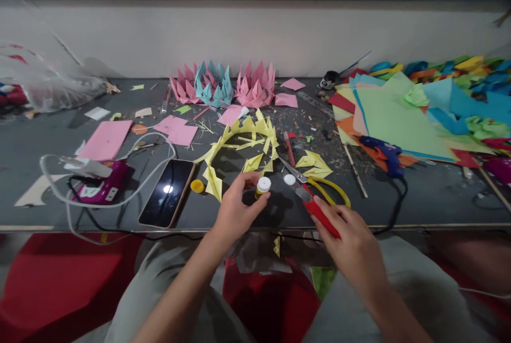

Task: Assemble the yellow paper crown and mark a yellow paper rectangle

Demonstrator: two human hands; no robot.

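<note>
My left hand (237, 207) grips a small yellow glue stick (262, 185) with a white top, held upright at the near edge of the dark table (431, 194). My right hand (351, 244) closes around a red glue stick (321, 216) whose white tip (289, 179) points toward the left hand. A ring of folded yellow paper points (243, 143) lies just beyond both hands. A loose yellow cap (197, 186) sits left of the left hand. Yellow-handled scissors (319, 183) lie beside the red stick.
A phone (167, 192) and a magenta device with a white cable (101, 183) lie at left. Pink and blue folded paper crowns (221, 86) stand by the wall. A stack of coloured sheets (399, 119) and a blue glue gun (383, 154) fill the right.
</note>
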